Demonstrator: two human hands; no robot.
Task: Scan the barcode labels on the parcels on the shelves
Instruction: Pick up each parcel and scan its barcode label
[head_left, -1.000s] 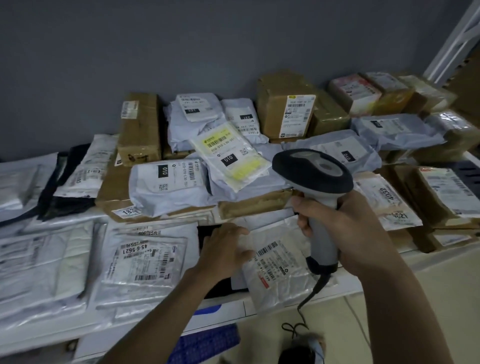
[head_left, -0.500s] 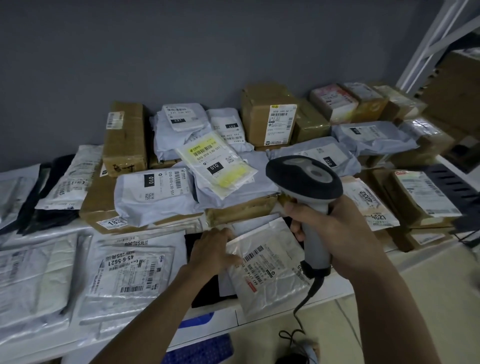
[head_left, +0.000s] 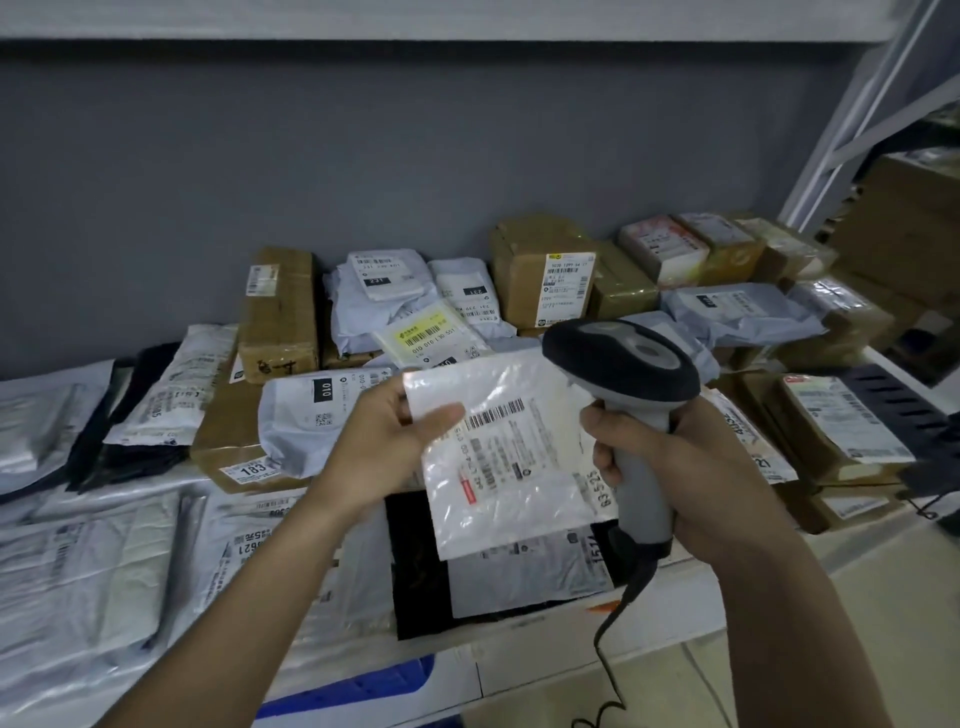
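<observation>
Seemingly, raised parcel (head_left: 514, 457) touches scanner (head_left: 631, 410) edge.

Left grip (head_left: 387, 441) pinching, thumb on top; right grip (head_left: 670, 462) curled tight.

The scanner (head_left: 621, 364) has a black head and a grey handle, and the plastic parcel (head_left: 511, 457) beside it is shiny white with a black barcode and a small red bar. Behind, brown cardboard boxes (head_left: 278, 312) sit against a dull grey wall (head_left: 363, 156), and one label (head_left: 423, 332) is yellow.
</observation>
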